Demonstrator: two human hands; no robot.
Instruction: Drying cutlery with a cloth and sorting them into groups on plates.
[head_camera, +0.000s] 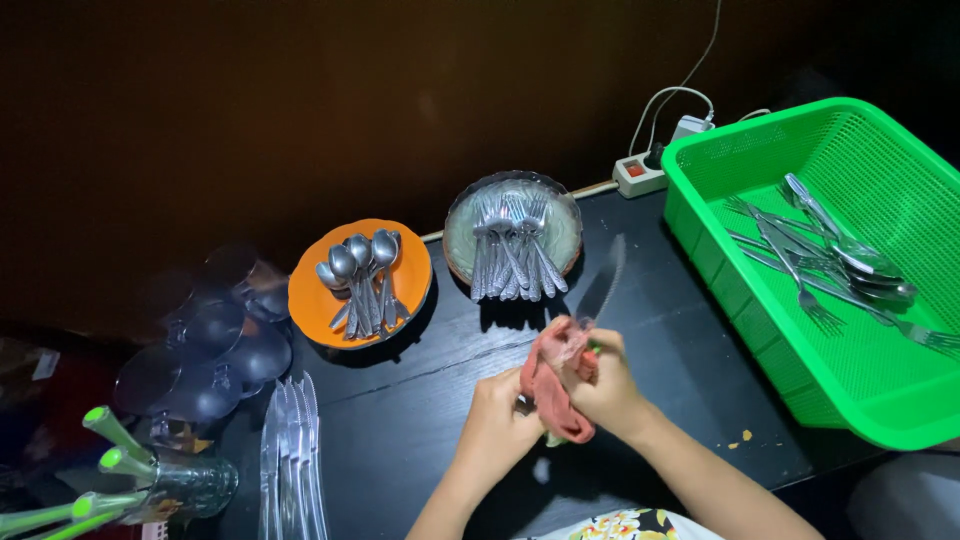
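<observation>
— How are the arms set?

— Both forearms come up from the bottom edge and meet over the dark bench (420, 400). The left hand (497, 420) sits lower, wrist bent, fingers curled. The right hand (605, 385) is a little higher, knuckles up.

— And the grip?

— Both are clenched on a reddish cloth (556, 385), which is bunched around the handle end of a knife (600, 285). The blade sticks up and away from the cloth, blurred, just below the glass plate of forks (512, 235).

— What lies about them?

— An orange plate of spoons (360, 283) to the left, a green basket (800, 370) of cutlery to the right, and a row of knives (291, 455) at the bench's lower left.
</observation>
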